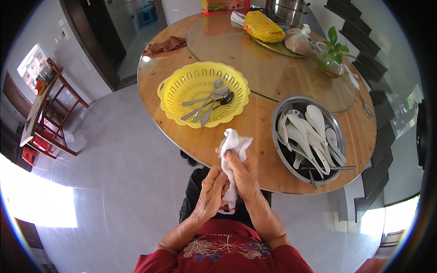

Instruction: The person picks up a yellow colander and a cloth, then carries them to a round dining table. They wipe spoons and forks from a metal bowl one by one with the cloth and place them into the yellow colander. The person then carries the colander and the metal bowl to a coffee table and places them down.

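Observation:
My right hand (244,175) is closed around a crumpled white cloth (234,142), thumb pressed on it, above my lap at the table's near edge. The cloth's loose end hangs down between my two hands. Beside it my left hand (210,190) is closed, fingers curled in; what it grips is hidden. A sliver of grey shows at the cloth's left edge, too small to name. Beyond my hands, a yellow slotted plastic basket (170,107) holds several metal spoons (213,102). At right, a steel bowl (276,119) contains several white soup spoons (314,132) and some metal cutlery.
The round wooden table (182,136) carries a glass turntable (273,75). On it stand a yellow bag (263,26), a tied plastic bag (298,41) and a plant in a glass vase (333,63). A brown cloth (165,46) lies at the far left edge. Dark stairs (382,150) rise at right.

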`<state>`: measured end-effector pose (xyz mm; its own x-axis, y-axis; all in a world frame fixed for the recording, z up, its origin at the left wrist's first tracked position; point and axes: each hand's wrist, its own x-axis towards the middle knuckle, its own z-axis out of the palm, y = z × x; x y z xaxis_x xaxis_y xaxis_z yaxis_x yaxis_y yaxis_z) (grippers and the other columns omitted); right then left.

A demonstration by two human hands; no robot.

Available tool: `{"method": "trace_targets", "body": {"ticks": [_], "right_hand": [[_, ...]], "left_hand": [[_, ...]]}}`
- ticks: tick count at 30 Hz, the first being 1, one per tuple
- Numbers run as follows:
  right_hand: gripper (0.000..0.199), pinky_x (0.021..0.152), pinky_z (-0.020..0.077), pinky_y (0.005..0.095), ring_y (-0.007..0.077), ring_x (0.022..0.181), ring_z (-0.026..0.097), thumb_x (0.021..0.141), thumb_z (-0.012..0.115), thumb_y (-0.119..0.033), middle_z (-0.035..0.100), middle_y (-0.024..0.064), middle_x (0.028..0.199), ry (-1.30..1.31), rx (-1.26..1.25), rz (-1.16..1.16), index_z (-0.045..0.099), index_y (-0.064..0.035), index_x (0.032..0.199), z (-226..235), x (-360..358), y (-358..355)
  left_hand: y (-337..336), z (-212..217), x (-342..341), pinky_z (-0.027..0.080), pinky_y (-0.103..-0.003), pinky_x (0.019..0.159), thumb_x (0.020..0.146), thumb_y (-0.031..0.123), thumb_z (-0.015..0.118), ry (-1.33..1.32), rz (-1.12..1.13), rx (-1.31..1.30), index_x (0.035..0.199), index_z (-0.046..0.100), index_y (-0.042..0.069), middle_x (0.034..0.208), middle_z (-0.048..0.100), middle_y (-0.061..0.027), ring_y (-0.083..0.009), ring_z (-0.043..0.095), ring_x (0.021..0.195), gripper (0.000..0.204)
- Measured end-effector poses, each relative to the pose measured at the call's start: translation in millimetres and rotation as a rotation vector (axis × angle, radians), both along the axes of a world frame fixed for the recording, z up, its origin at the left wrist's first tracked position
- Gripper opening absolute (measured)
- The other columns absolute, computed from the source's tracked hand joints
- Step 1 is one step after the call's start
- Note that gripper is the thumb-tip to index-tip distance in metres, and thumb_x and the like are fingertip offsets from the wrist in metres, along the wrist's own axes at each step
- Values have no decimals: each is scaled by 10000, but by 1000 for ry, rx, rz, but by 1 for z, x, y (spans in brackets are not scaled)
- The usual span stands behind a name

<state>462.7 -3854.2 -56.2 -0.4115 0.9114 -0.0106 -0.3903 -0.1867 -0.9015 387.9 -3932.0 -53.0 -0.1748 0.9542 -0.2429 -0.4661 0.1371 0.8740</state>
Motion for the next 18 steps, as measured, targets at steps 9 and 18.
{"method": "trace_targets", "body": {"ticks": [9, 18], "right_hand": [[182, 742, 462, 263, 105, 849, 559, 867, 571, -142, 605, 50, 946, 84, -108, 103, 621, -18, 991, -2, 14, -25], [143, 711, 509, 286, 185, 835, 616, 848, 571, -105, 626, 111, 910, 272, -103, 94, 607, -17, 955, 21, -2, -3]], "left_hand": [[0, -1, -3, 264, -153, 428, 979, 225, 356, 231, 63, 132, 1147, 455, 66, 665, 405, 75, 9, 317, 504, 251], [-7, -7, -3, 339, -149, 431, 979, 247, 351, 281, 38, 169, 1261, 414, 82, 740, 499, 40, 3, 402, 542, 333]]}}
